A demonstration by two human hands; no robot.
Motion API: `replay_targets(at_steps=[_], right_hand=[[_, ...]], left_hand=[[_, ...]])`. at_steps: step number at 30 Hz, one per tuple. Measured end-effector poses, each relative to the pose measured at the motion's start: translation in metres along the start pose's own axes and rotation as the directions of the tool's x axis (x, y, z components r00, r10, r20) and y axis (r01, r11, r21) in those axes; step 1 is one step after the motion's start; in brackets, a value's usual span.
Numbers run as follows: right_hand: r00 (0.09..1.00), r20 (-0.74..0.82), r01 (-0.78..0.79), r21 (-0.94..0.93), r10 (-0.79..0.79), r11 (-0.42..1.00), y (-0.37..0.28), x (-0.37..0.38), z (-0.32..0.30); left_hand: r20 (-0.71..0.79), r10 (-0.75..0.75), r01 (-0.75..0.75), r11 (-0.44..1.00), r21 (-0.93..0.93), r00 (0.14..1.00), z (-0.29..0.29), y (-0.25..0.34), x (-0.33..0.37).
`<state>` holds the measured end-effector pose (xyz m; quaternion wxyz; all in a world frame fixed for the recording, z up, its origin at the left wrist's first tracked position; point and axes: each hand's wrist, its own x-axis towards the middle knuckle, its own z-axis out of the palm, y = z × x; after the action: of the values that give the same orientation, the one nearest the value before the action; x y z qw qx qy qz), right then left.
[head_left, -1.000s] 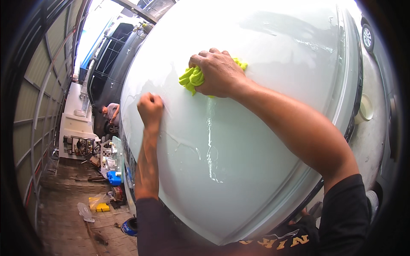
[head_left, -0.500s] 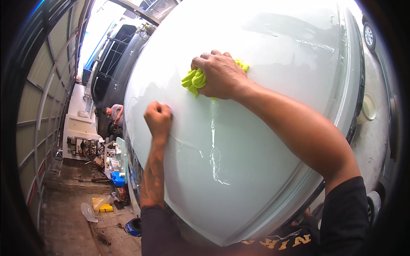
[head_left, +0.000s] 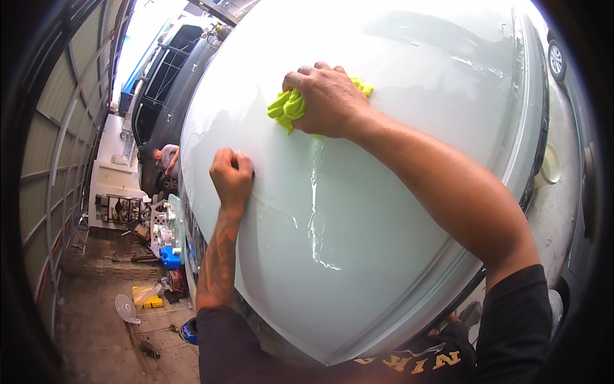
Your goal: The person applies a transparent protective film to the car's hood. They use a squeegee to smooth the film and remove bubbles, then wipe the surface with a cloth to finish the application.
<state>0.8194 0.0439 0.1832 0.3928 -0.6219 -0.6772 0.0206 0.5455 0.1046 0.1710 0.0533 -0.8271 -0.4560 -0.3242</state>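
Observation:
A broad, glossy white car panel (head_left: 358, 224) fills the middle of the view, with streaks of water (head_left: 313, 217) running down it. My right hand (head_left: 329, 96) presses a crumpled yellow-green cloth (head_left: 288, 109) onto the panel, just above the longest wet streak. To the left and a little nearer, my left hand (head_left: 231, 176) is closed in a fist against the surface. A small purplish edge shows beside its fingers, but what it holds is too hidden to name.
On the far left, a person (head_left: 167, 159) crouches beside a dark vehicle (head_left: 169, 96). Below them lie a blue jug (head_left: 170, 257), a yellow object (head_left: 148, 298) and a clear round lid-like piece (head_left: 126, 308). A pale bucket (head_left: 549, 163) stands right of the panel.
My right hand has shifted slightly up the panel with the cloth. The left fist sits a little further left, and the whole view has drifted slightly.

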Motion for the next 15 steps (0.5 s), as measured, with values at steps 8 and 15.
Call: replay_targets(at_steps=[8,15], right_hand=[[0.997,0.005,0.078,0.056,-0.078,0.995,-0.013,0.003,0.003],[0.999,-0.016,0.042,0.001,-0.042,0.999,-0.001,0.001,0.002]], left_hand=[[-0.175,-0.321,0.354,0.909,0.219,0.931,0.057,-0.115,0.136],[-0.028,-0.087,0.087,0.996,0.002,0.996,0.016,-0.020,0.028]])
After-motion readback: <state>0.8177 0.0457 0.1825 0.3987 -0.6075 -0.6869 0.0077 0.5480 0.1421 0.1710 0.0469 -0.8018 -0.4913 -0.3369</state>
